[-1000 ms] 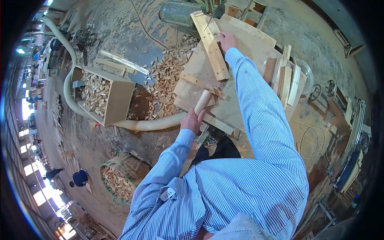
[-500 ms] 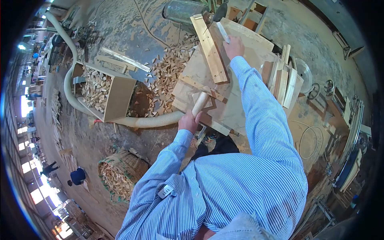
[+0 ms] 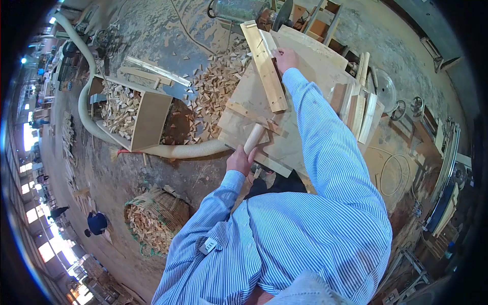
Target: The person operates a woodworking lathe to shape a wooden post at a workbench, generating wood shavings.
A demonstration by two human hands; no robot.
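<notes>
My left hand [image 3: 240, 161] is closed round a pale cylindrical wooden handle [image 3: 254, 137] at the near edge of the work table [image 3: 302, 127]. The handle's far end meets a flat wooden strip [image 3: 249, 114] lying across the table. Farther out, my right hand [image 3: 287, 59] has its fingers closed on a short pale wood piece [image 3: 268, 41]. That piece lies along the right side of a long wooden guide bar [image 3: 265, 68] with dark spots on its top. My fingertips and the piece's near end are partly hidden.
Stacked wood strips [image 3: 358, 109] lie at the table's right, beside a round blade [image 3: 385, 91]. A dark disc [image 3: 283, 14] and a motor [image 3: 239, 9] stand beyond the table. Offcuts [image 3: 216, 86] cover the floor at left, near a box [image 3: 152, 122], a hose [image 3: 188, 151] and a basket [image 3: 170, 208].
My right hand has moved left with the pale wood piece, which now lies against the guide bar. My left hand stays on the handle. The view has shifted slightly.
</notes>
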